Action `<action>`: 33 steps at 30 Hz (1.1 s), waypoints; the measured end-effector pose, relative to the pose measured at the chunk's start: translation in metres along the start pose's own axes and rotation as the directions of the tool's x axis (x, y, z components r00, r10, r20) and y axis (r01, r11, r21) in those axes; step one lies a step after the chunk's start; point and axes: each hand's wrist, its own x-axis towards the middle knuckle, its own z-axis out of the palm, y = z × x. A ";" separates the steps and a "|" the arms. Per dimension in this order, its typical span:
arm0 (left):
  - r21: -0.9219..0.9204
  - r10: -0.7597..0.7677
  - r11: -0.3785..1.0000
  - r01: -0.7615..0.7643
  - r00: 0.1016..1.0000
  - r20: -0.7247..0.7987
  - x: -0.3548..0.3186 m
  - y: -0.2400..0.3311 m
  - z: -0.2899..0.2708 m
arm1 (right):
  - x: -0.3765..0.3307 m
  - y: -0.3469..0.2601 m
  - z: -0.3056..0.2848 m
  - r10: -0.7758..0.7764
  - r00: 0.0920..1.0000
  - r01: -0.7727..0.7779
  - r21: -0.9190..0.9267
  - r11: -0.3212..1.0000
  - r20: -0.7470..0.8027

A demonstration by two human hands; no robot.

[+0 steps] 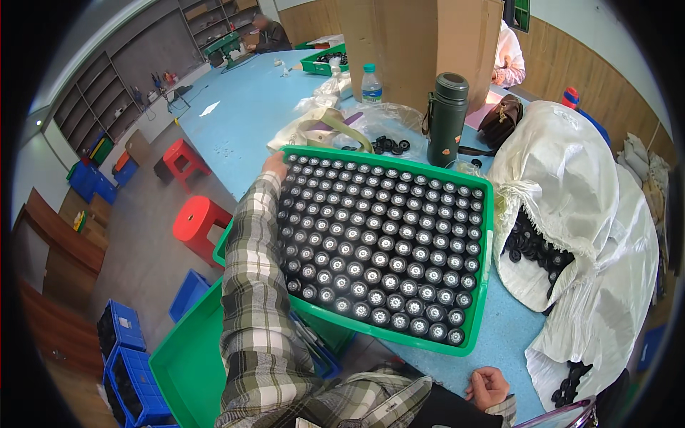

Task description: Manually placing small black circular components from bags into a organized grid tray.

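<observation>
A green tray (479,285) packed with rows of several small black round parts (378,242) lies on the blue table (242,114). My left hand (273,165) grips the tray's far left corner, my plaid sleeve running along its left side. My right hand (488,387) rests on the table just below the tray's near right corner, fingers curled with nothing in them.
A white sack (578,207) spilling black parts lies right of the tray. Behind it stand a dark green flask (447,118), a water bottle (371,84), a plastic bag and a cardboard box. An empty green tray (187,364), red stools and blue crates sit left. Other people work at the far end.
</observation>
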 end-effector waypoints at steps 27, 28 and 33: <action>-0.817 0.530 0.569 0.094 0.718 0.451 -0.208 0.313 -0.110 | -0.014 -0.013 -0.016 -0.086 0.995 0.080 0.091 0.993 0.059; -0.805 0.626 0.592 0.038 0.607 0.489 -0.232 0.349 -0.102 | -0.020 -0.017 -0.023 -0.162 0.987 0.161 0.060 0.985 0.017; -0.686 0.763 0.638 -0.350 0.167 0.625 -0.314 0.452 -0.034 | -0.050 -0.016 -0.056 -0.340 0.938 0.335 -0.068 0.940 -0.068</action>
